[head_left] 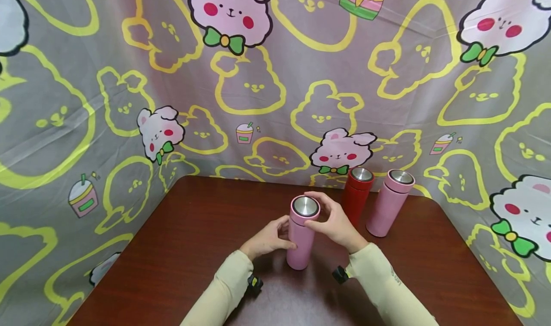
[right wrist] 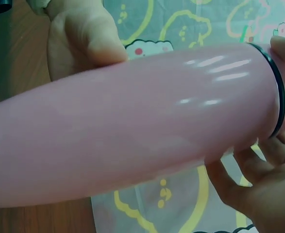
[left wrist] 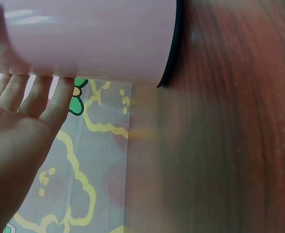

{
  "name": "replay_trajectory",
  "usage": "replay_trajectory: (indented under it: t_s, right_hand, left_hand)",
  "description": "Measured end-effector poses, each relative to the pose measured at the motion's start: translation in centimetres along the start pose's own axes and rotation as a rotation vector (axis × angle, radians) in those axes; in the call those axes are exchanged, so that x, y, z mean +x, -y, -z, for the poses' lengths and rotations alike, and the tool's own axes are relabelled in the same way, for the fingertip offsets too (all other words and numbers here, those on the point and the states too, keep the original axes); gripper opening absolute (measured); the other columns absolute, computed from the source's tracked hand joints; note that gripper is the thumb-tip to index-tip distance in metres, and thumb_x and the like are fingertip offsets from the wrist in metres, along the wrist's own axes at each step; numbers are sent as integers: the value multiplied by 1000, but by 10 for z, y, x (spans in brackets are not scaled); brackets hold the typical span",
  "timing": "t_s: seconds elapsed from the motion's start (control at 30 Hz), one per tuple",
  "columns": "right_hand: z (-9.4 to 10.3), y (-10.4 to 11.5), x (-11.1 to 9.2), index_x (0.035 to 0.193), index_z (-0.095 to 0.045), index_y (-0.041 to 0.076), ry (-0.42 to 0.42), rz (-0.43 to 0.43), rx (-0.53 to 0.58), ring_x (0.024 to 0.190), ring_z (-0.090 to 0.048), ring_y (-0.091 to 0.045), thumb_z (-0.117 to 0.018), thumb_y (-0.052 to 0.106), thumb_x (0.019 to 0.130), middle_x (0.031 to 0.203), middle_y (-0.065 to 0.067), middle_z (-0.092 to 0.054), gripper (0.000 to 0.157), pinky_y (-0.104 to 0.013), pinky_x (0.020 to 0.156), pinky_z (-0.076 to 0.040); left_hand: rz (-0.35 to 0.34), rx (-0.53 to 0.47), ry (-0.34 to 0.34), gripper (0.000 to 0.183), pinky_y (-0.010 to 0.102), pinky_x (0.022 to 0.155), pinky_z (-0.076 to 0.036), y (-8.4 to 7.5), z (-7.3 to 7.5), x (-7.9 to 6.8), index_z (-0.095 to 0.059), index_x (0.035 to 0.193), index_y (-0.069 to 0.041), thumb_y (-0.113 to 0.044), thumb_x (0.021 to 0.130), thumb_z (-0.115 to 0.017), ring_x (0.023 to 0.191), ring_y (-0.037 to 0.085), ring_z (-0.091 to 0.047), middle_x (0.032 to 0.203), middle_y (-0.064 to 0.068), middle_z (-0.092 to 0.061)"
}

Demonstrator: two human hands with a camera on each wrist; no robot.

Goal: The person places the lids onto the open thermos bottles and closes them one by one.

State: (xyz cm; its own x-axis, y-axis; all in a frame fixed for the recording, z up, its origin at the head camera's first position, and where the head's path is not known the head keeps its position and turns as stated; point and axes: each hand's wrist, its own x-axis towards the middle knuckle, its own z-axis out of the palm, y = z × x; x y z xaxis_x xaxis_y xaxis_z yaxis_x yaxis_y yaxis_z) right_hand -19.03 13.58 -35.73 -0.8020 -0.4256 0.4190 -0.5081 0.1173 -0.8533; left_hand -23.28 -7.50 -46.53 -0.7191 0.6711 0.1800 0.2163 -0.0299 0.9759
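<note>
A pink thermos bottle (head_left: 300, 249) with a silver-topped lid stands upright in front of me, near the middle of the table. My left hand (head_left: 268, 239) holds its body from the left, thumb in front and fingers behind. At the top, my right hand (head_left: 336, 223) grips around the lid from the right, with thumb and fingers on opposite sides. In the left wrist view the bottle's dark base rim borders the tabletop. A black ring marks the seam below the lid in the right wrist view, where the right fingers (right wrist: 249, 167) touch the bottle.
Behind my right hand stands a red thermos bottle (head_left: 357, 197), partly hidden by it. To its right is another pink thermos bottle (head_left: 386, 209), upright. The dark brown wooden table (head_left: 193, 235) is bounded by a cartoon-patterned cloth (head_left: 267, 120) at the back and sides.
</note>
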Motion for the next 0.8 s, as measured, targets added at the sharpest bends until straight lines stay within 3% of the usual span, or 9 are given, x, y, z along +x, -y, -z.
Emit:
replay_trajectory:
  t_s: [0.3, 0.6, 0.8]
  right_hand:
    - [-10, 10, -6, 130, -47, -4, -109, -62, -73, 103, -57, -18, -73, -1, 77, 118, -17, -59, 59, -28, 87, -47]
    - [-21, 21, -10, 129, -47, -5, -207, -97, -120, 102, -58, -28, -76, 2, 76, 118, -17, -59, 61, -28, 85, -49]
    - [-28, 26, -11, 126, -50, -5, -283, -89, -168, 97, -60, -30, -79, 2, 72, 114, -18, -61, 61, -26, 80, -50]
  left_hand:
    - [-20, -21, 6, 58, 33, 95, -45, 1, -1, 0, -45, 130, -1, 5, 78, -72, 113, 19, -57, 123, 12, -59]
    - [10, -16, -3, 61, 34, 94, -45, 0, -1, 0, -44, 132, -2, 9, 78, -70, 112, 17, -57, 124, 11, -59]
    - [25, -6, 14, 61, 34, 93, -46, -11, -2, -2, -44, 132, -2, 9, 78, -69, 111, 15, -57, 125, 10, -59]
